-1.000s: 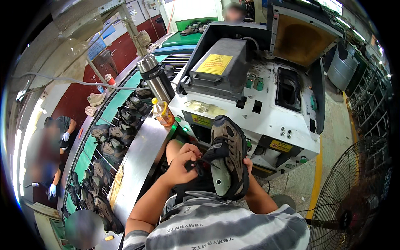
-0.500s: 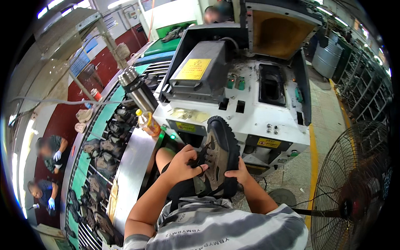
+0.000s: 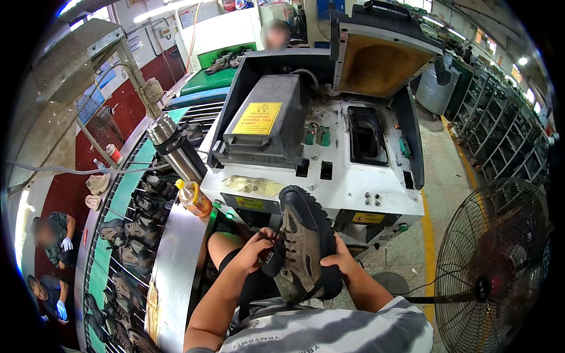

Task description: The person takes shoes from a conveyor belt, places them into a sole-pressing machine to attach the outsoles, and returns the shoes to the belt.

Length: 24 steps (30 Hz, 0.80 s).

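Observation:
A brown and black hiking shoe (image 3: 301, 241) is held in front of my lap, toe pointing away and its black lugged sole turned to the right. My right hand (image 3: 340, 259) grips the sole edge near the heel, thumb toward me. On the shoe's left side, my left hand (image 3: 256, 252) is closed with its fingertips on the dark laces (image 3: 274, 237). A dark padded tongue (image 3: 273, 263) bulges out just beside those fingers. The exact finger hold on the laces is partly hidden.
Ahead stands a white machine (image 3: 265, 185) with a raised lid (image 3: 382, 59). A drink bottle (image 3: 193, 199) and steel thermos (image 3: 175, 147) stand to the left, beside a roller conveyor carrying several shoes (image 3: 135, 256). A fan (image 3: 491, 270) is at right. Other people are farther off.
The shoe has tilted slightly, and its tongue now sticks out on the left. My left hand has shifted up along the laces. My right hand keeps its grip on the sole.

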{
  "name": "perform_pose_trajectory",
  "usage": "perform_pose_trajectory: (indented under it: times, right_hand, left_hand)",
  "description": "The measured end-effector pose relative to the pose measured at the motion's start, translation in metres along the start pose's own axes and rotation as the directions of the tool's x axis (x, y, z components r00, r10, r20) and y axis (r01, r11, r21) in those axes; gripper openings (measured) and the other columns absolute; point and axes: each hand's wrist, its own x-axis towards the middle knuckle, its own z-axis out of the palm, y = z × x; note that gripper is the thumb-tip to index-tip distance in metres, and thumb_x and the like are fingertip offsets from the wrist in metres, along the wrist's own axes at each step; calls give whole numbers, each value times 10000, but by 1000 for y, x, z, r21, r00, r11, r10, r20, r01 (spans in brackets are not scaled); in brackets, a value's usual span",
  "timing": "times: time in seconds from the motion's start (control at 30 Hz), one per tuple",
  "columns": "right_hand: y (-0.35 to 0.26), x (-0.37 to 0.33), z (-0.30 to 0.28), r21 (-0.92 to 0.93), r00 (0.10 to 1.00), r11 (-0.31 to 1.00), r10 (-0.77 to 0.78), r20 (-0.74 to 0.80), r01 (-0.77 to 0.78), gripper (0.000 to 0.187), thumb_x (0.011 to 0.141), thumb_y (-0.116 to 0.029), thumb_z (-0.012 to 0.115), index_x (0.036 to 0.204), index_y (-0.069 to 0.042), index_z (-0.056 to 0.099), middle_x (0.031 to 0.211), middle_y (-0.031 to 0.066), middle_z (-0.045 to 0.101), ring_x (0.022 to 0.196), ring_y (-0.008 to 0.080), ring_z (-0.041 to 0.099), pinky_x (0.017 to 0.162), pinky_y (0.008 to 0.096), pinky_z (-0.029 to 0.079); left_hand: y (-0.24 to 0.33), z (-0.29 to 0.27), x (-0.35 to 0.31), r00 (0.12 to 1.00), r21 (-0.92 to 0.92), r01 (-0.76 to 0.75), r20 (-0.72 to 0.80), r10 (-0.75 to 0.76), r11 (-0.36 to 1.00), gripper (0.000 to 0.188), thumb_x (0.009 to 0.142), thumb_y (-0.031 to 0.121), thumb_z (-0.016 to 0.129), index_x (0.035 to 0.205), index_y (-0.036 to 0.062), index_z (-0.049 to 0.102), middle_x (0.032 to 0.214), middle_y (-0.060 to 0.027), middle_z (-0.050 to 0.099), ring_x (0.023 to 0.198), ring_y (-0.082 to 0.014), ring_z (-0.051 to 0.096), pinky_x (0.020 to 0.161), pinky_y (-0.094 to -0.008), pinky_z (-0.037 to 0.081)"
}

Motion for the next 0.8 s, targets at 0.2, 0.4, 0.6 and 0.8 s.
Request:
perform_pose_trajectory:
  times: [0.2, 0.4, 0.6, 0.8]
  right_hand:
    - [-38, 0, 1, 305, 933, 952, 110, -343, 0, 813, 577, 27, 628, 1358, 15, 404, 1179, 179, 605, 1000, 331, 636, 861, 423, 535]
    - [-90, 41, -60, -321, 737, 862, -503, -451, 393, 894, 523, -70, 708, 1366, 13, 422, 1177, 159, 598, 1004, 287, 625, 875, 388, 523]
    - [-193, 119, -87, -709, 542, 636, -728, -419, 307, 948, 539, -139, 755, 1416, -39, 410, 1204, 170, 585, 1035, 242, 620, 798, 326, 536]
    - [-289, 217, -102, -820, 490, 172, -728, -480, -546, 925, 558, -346, 742, 1414, -163, 443, 1253, 226, 596, 1159, 385, 567, 959, 430, 456]
  left_hand:
    - [-28, -86, -17, 921, 234, -100, -346, 179, 967, 85, 891, 67, 601, 948, 42, 543, 905, -68, 600, 767, -161, 620, 672, -272, 516]
    - [-54, -260, -96, 441, 724, -61, -598, 669, 687, 64, 828, 55, 588, 795, 25, 541, 696, -32, 558, 631, -138, 511, 596, -289, 446]
    - [-72, -320, -166, 142, 779, 279, -612, 778, 562, 159, 803, 112, 600, 714, -1, 530, 618, -103, 545, 560, -213, 503, 567, -360, 437]
    - [-72, -296, -149, 201, 707, 616, -567, 799, 347, 201, 793, 238, 622, 693, 66, 599, 639, -119, 635, 592, -331, 612, 575, -440, 474]
